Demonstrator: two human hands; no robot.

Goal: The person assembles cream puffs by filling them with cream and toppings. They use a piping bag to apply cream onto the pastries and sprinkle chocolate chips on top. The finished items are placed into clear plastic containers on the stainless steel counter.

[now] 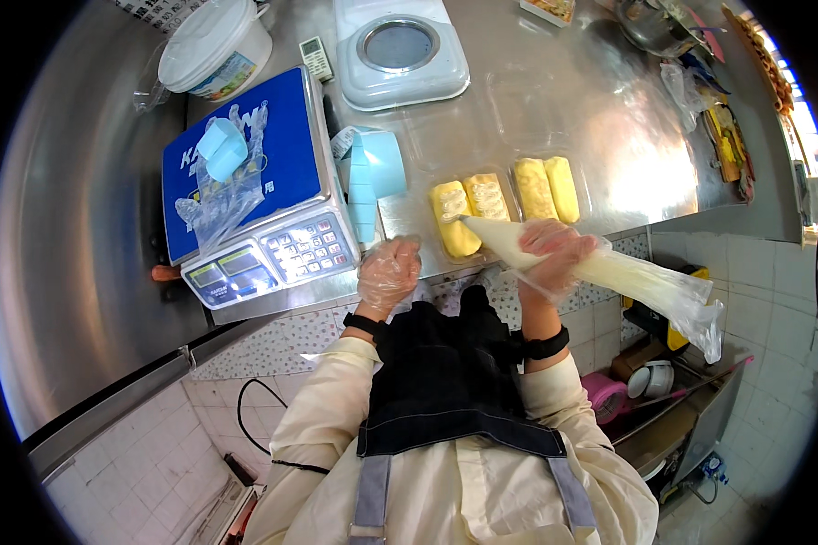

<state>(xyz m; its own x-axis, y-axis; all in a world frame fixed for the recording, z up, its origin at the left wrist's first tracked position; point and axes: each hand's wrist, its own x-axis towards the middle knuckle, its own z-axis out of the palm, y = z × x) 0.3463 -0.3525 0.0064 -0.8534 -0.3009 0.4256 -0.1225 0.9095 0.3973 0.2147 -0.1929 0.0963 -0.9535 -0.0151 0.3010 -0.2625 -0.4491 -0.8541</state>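
Observation:
My right hand (559,259), in a clear plastic glove, is closed around a piping bag (495,234) of pale cream. The bag's tip points left, over two yellow rolls (454,238) in a clear plastic container (475,261). Pale cream lies on top of these rolls; whether the tip touches one I cannot tell. Just to the right, a second clear container (583,195) holds two more yellow rolls (536,193), whose tops show no piped cream. My left hand (391,272), also gloved, is curled into a fist at the table's front edge, with nothing visible in it.
A scale (304,250) with a blue top stands left, bearing a crumpled plastic glove (236,200) and light-blue tape. Behind are a white tub (218,50), a remote control (316,59) and a white appliance (400,54). A metal bowl (654,27) sits far right.

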